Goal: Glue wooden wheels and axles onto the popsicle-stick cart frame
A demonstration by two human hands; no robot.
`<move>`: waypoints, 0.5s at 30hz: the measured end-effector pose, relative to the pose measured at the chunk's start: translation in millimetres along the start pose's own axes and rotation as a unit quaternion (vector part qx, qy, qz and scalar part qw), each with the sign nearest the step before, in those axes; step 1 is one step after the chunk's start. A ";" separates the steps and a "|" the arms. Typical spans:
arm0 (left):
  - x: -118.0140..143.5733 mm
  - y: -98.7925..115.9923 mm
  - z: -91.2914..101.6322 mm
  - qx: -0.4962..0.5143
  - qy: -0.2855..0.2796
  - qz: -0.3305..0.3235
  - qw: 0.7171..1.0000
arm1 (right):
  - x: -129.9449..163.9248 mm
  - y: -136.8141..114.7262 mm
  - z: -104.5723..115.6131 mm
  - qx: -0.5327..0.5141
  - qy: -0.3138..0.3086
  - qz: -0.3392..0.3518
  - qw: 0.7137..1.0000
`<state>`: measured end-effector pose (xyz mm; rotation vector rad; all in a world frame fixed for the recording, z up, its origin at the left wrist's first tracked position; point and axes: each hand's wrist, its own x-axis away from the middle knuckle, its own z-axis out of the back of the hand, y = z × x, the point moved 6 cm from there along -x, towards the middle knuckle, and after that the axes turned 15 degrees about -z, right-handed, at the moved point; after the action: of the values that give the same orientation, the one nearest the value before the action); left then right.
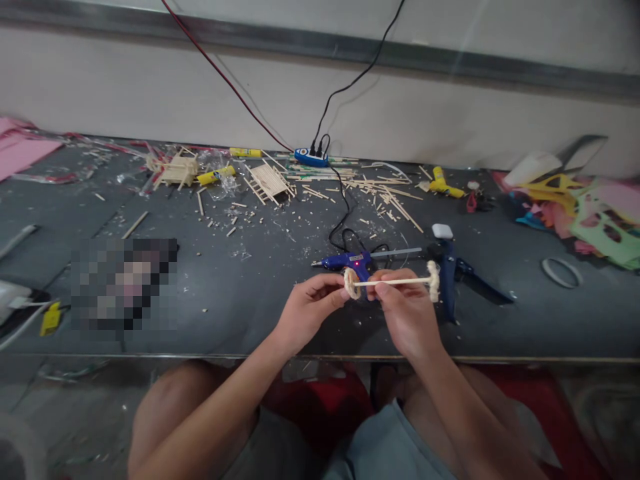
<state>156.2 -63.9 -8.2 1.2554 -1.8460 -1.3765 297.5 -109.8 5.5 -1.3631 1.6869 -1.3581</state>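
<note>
Hands are holding a small axle (395, 282) above the table's (250, 313) near edge. The left hand (306, 312) is pinching its left wheel (351, 283); the right hand (407, 312) is gripping the thin stick. The step looks like seating that wheel, calling for steady alignment next. Pale, rope-wound wheels are sitting at both ends, the right wheel (433, 281) free. A glue gun (350, 261) is lying just behind.
</note>
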 end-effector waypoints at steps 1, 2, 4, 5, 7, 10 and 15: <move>-0.2 0.1 -0.8 0.007 -0.003 -0.004 1.000 | 0.1 -0.2 0.1 -0.004 0.001 0.000 1.000; -0.4 0.0 -1.8 0.014 -0.007 -0.007 1.000 | 0.1 -0.3 0.3 -0.008 0.002 0.001 1.000; -0.7 -0.7 -3.4 0.025 -0.014 -0.010 1.000 | -0.4 0.1 1.1 -0.012 0.005 0.000 1.000; -0.8 -1.1 -3.9 0.027 -0.017 -0.011 0.999 | -0.8 0.3 1.6 -0.011 0.008 0.000 1.000; -1.1 -1.4 -3.8 0.027 -0.014 -0.011 0.999 | -1.3 0.2 2.2 -0.007 0.013 0.006 1.000; -1.5 0.1 -2.9 0.020 0.000 -0.008 1.000 | -1.0 -0.7 1.8 -0.006 0.014 0.015 1.000; -2.1 4.7 -3.0 0.000 0.009 -0.008 1.000 | 0.8 -1.4 1.1 0.010 0.027 0.015 0.999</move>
<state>157.9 -63.2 -2.5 1.2807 -1.8276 -1.3689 298.7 -110.8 6.6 -1.2950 1.7173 -1.4019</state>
